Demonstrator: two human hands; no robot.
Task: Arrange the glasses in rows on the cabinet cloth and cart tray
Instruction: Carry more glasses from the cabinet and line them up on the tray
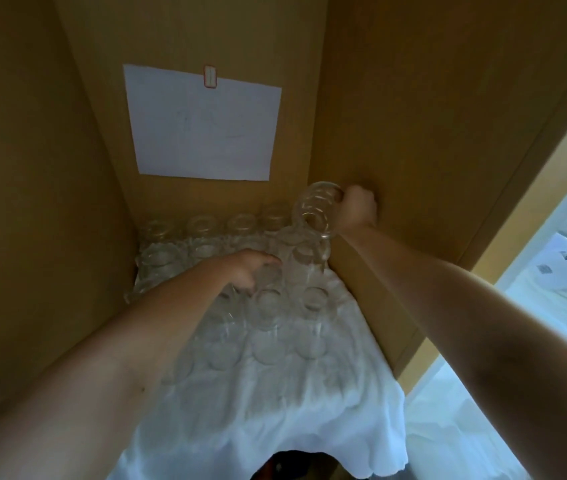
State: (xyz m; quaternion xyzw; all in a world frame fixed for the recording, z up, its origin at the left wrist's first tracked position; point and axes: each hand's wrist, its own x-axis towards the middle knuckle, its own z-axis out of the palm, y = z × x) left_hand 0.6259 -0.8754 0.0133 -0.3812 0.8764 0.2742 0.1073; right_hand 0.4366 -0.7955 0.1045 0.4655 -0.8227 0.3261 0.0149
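Several clear glasses [268,317] stand in rows on a white cloth [275,410] spread over the cabinet shelf. My right hand [356,211] is shut on a tilted clear glass [316,209], held above the back right corner of the rows, close to the cabinet's right wall. My left hand [245,271] reaches into the middle of the rows with its fingers down among the glasses; whether it grips one is hidden by the hand and the clear glass.
Wooden cabinet walls [50,202] close in on the left, back and right. A white paper sheet [202,123] is clipped to the back wall. The cloth hangs over the shelf's front edge. A bright white surface [559,278] lies outside at right.
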